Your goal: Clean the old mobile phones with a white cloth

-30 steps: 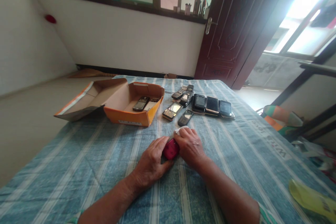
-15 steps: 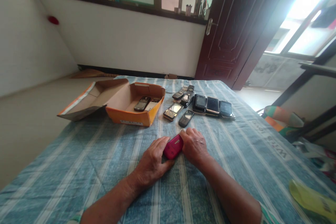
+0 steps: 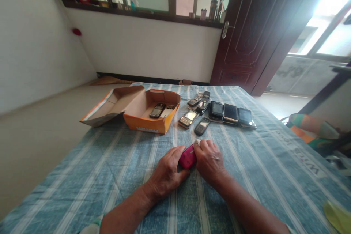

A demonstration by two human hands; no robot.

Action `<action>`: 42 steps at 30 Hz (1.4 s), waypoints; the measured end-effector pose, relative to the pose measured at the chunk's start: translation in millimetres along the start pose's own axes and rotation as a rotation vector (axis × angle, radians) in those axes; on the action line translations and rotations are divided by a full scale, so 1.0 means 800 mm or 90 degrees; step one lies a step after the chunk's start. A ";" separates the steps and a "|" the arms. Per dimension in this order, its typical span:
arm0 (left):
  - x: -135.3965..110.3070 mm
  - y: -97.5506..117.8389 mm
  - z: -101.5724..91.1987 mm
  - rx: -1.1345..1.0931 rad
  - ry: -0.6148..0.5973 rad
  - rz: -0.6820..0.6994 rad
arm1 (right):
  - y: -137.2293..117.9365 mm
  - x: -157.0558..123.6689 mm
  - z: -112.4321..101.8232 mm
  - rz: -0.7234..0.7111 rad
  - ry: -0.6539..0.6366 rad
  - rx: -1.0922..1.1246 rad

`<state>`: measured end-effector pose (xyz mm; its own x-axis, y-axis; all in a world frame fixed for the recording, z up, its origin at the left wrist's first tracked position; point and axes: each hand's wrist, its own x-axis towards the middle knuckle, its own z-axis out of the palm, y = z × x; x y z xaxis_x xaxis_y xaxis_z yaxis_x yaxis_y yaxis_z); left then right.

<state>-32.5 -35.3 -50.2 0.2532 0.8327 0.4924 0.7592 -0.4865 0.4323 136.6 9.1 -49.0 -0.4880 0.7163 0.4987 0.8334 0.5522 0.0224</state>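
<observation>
1. My left hand (image 3: 168, 166) grasps the pink phone (image 3: 188, 157), fingers along its far side and thumb along its near side.
2. My right hand (image 3: 210, 161) is curled at the phone's right end, fingertips bunched on a white scrap (image 3: 196, 142) that mostly hides under them.
3. The pink phone is between my hands, over the striped cloth (image 3: 131, 175), well in from its left and right edges; I cannot tell whether it touches the cloth.
4. Just beyond my right fingers lies a dark keypad phone (image 3: 202, 126), with a gold-toned phone (image 3: 189, 118) beside it.
5. Towards the far edge, a cluster of phones (image 3: 203, 105) lies partly overlapped.
6. Nearer the right edge, three stacks of phones (image 3: 230, 113) sit side by side.
7. Near the far left corner, an orange box (image 3: 144, 124) stands open, two phones inside, its lid reaching the left edge.
</observation>
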 end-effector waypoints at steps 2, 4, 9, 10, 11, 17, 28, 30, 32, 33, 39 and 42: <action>0.000 0.000 0.000 -0.007 0.003 -0.004 | -0.003 -0.002 0.000 -0.013 0.026 0.023; 0.000 0.002 -0.001 -0.027 0.007 -0.014 | -0.005 -0.002 -0.002 -0.036 0.055 0.057; 0.004 0.009 -0.008 -0.086 0.003 -0.064 | -0.012 -0.002 -0.013 -0.099 0.139 0.157; 0.005 0.010 -0.009 -0.094 0.000 -0.071 | -0.013 -0.003 -0.015 -0.109 0.155 0.172; 0.005 0.011 -0.010 -0.102 -0.003 -0.079 | -0.014 -0.003 -0.016 -0.120 0.169 0.185; 0.005 0.015 -0.015 -0.128 -0.003 -0.096 | -0.017 -0.006 -0.016 -0.161 0.203 0.207; -0.007 -0.002 0.000 -0.018 0.017 -0.051 | 0.013 0.003 0.001 -0.097 0.212 0.152; -0.007 -0.002 0.000 -0.009 0.023 -0.050 | 0.021 0.005 0.005 -0.064 0.200 0.139; -0.005 -0.001 0.000 -0.007 0.025 -0.051 | 0.026 0.006 0.007 -0.039 0.194 0.125; -0.005 0.000 -0.001 -0.006 0.026 -0.053 | 0.027 0.006 0.006 -0.035 0.196 0.122; 0.001 0.006 -0.008 -0.025 0.042 -0.084 | 0.002 -0.001 -0.002 -0.135 0.237 0.172; 0.004 0.009 -0.011 -0.051 0.027 -0.087 | -0.011 -0.004 -0.005 -0.174 0.224 0.186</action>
<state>-31.4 -38.5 -39.1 0.1246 0.8814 0.4555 0.7340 -0.3908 0.5554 132.0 0.2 -47.6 -0.5180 0.3712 0.7707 0.5567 0.8303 -0.0258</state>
